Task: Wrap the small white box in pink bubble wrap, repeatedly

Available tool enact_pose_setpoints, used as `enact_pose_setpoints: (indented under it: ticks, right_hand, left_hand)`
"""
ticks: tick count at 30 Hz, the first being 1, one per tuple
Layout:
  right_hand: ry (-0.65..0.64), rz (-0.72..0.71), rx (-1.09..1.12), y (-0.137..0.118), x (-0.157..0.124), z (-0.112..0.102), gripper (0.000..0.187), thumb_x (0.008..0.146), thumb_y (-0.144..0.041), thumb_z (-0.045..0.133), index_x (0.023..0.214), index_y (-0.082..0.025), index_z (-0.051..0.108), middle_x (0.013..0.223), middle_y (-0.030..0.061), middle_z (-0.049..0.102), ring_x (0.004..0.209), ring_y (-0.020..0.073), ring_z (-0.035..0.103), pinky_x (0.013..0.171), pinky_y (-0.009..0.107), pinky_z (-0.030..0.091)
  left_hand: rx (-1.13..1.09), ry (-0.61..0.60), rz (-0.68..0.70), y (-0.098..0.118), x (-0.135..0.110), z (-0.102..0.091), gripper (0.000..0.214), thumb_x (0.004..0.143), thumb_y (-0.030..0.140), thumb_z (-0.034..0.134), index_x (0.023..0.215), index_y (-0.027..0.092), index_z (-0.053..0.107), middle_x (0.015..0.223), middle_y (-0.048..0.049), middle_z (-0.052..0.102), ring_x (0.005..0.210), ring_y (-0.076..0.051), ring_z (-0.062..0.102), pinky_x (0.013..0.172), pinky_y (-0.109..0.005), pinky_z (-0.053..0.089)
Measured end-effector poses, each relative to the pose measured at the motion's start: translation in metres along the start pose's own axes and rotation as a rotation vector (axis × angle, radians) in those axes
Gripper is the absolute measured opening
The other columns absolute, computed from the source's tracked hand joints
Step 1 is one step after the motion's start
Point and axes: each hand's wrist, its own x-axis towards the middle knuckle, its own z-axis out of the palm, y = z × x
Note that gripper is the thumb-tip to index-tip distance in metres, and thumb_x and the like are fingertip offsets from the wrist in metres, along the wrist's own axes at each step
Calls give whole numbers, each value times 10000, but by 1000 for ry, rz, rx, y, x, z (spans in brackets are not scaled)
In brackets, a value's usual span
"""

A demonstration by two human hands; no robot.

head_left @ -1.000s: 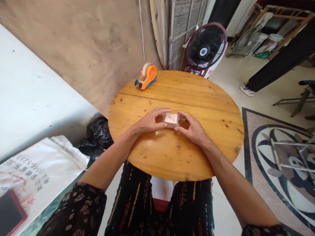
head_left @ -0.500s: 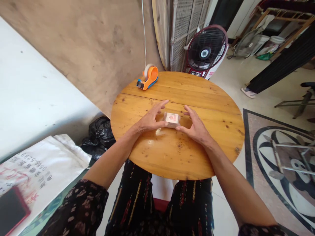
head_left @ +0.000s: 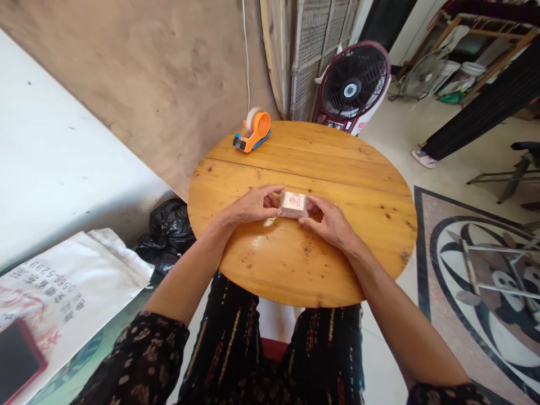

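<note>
While the wrapped box [head_left: 293, 205] was closely flanked by the loosely curved left hand [head_left: 256, 203] and right hand [head_left: 330, 221], whether it was gripped could not be told; it was supported by the round wooden table [head_left: 295, 270].

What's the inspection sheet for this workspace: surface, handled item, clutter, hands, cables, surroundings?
Surface: wooden tabletop, knots and a seam visible.
Handled item: small clear-wrapped box, red print on top.
Clutter: orange tape dispenser near far-left edge.
Hands: left hand and right hand at opposite ends of the box; grip unclear.
Cables: white cord hanging behind the tape dispenser.
Surroundings: maroon-rimmed fan beyond the tabletop; black plastic bag left; another person's leg right.
</note>
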Motion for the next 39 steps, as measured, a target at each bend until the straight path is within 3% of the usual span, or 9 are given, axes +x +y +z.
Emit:
enact_pose_setpoints:
  ticks: [10, 13, 17, 23, 26, 34, 39]
  right_hand:
    - [20, -11, 47, -2, 5, 3, 442, 808, -381, 630, 1208, -195, 604, 978, 86, 679, 906, 248, 622, 862, 428, 491]
    - [-4, 60, 87, -3, 4, -2, 593, 761, -417, 678, 1291, -186, 543, 1005, 84, 662, 899, 240, 620, 877, 424, 493]
    - [-35, 138, 69, -1, -1, -7, 817, 691, -453, 733, 1401, -193, 423, 1044, 81, 636, 909, 245, 605, 896, 445, 488]
    - [-22, 78, -65, 1, -2, -2, 698, 723, -417, 705, 1352, -210, 483, 1052, 88, 649, 979, 273, 588, 926, 481, 446]
    - [-12, 53, -97, 1, 1, 2, 600, 735, -398, 693, 1288, -221, 542, 1011, 76, 659, 959, 269, 588, 897, 469, 455]
    - [67, 57, 80, 3, 0, -8, 477, 720, -352, 711, 1172, -230, 621, 937, 44, 643, 857, 213, 604, 829, 386, 498]
    - [12, 75, 35, 6, -2, -11, 494, 734, -373, 706, 1197, -227, 616, 986, 57, 649, 890, 225, 617, 839, 401, 505]
  left_hand:
    - [-63, 42, 98, -7, 6, 9, 505, 762, 249, 636, 1249, 133, 566, 1014, -93, 654, 809, -145, 622, 757, -309, 527]
    - [-13, 39, 65, -7, 4, 5, 574, 765, 300, 663, 1300, 143, 526, 1015, -94, 658, 828, -157, 624, 774, -320, 523]
    - [176, -18, -3, 1, -2, -7, 785, 714, 390, 723, 1397, 152, 418, 1247, -151, 578, 1028, -229, 599, 898, -383, 494]
    - [468, -101, 1, 7, -3, -9, 750, 761, 357, 658, 1433, 187, 372, 1413, -136, 463, 1319, -294, 403, 1108, -457, 319]
    - [472, -87, 41, 3, -1, -3, 688, 794, 364, 622, 1421, 199, 393, 1396, -123, 479, 1293, -285, 428, 1095, -455, 333]
    - [377, 63, 183, 0, 4, 15, 583, 774, 357, 671, 1305, 162, 528, 1262, -131, 576, 1179, -261, 505, 1043, -418, 387]
    - [396, 32, 161, 3, 4, 15, 605, 770, 382, 680, 1319, 190, 514, 1305, -116, 558, 1223, -274, 481, 1069, -437, 360]
